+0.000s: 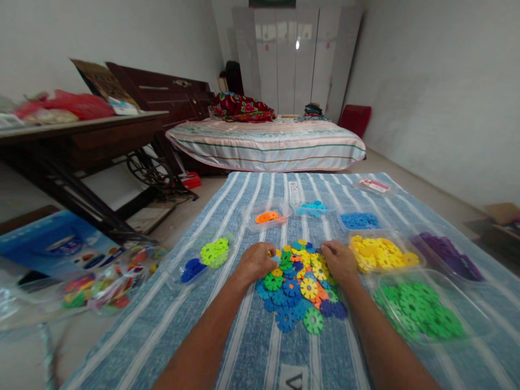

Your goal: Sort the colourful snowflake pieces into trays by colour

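A loose pile of plastic snowflake discs (291,287) in mixed colours lies on the striped cloth between my hands. At the pile's left edge, my left hand (255,263) is closed, and a bit of a yellow disc (269,253) shows between thumb and forefinger. My right hand (339,262) curls at the pile's right edge with its fingertips pressed together; what they hold, if anything, is hidden. Just right of that hand stands a clear tub of yellow discs (382,252).
Clear tubs around the pile hold green discs (418,309), purple discs (447,254), blue discs (359,221), light-blue discs (312,207), orange discs (268,217), and lime discs (215,252) beside dark-blue discs (192,270). A lidded box (374,186) sits at the far right.
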`<action>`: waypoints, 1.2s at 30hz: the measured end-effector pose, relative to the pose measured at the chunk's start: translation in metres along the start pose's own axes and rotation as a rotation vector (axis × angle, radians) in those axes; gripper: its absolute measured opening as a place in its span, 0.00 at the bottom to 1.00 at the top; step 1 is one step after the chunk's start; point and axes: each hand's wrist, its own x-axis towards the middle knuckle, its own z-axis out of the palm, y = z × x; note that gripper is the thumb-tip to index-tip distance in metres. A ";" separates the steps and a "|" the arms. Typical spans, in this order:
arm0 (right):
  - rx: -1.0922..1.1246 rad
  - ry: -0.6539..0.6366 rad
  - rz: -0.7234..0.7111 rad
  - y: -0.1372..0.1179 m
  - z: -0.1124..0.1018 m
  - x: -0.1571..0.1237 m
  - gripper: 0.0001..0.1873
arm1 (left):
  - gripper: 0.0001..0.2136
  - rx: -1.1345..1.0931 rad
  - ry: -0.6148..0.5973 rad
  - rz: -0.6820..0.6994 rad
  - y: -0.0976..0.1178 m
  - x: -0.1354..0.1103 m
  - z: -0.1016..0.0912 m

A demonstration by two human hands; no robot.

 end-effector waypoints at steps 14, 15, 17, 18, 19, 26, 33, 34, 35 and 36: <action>0.031 -0.022 0.012 0.003 0.004 0.002 0.17 | 0.06 -0.534 -0.004 -0.069 0.035 0.039 -0.022; 0.039 -0.022 0.010 0.003 0.004 0.002 0.17 | 0.06 -0.585 0.018 -0.084 0.046 0.047 -0.025; 0.054 -0.025 0.009 0.004 0.005 0.001 0.16 | 0.02 -0.690 0.081 -0.103 0.067 0.066 -0.031; 0.059 -0.026 0.011 0.004 0.005 0.001 0.16 | 0.03 -0.733 0.107 -0.092 0.077 0.075 -0.035; 0.062 -0.025 0.014 0.004 0.005 0.001 0.16 | 0.05 -0.751 0.137 -0.082 0.085 0.083 -0.038; 0.032 -0.008 0.033 0.001 0.003 0.001 0.16 | 0.08 -0.320 0.141 0.035 0.079 0.088 -0.035; -0.010 -0.012 0.030 0.001 0.003 0.001 0.16 | 0.04 0.027 -0.011 0.020 0.054 0.058 -0.003; -0.010 -0.014 0.023 0.001 0.003 0.001 0.16 | 0.05 0.039 -0.015 0.007 0.054 0.057 0.000; -0.007 -0.016 0.015 0.000 0.003 0.000 0.16 | 0.06 0.045 -0.018 -0.005 0.053 0.057 0.003; -0.004 -0.014 0.008 0.000 0.002 0.000 0.17 | 0.07 0.045 -0.020 -0.014 0.053 0.058 0.006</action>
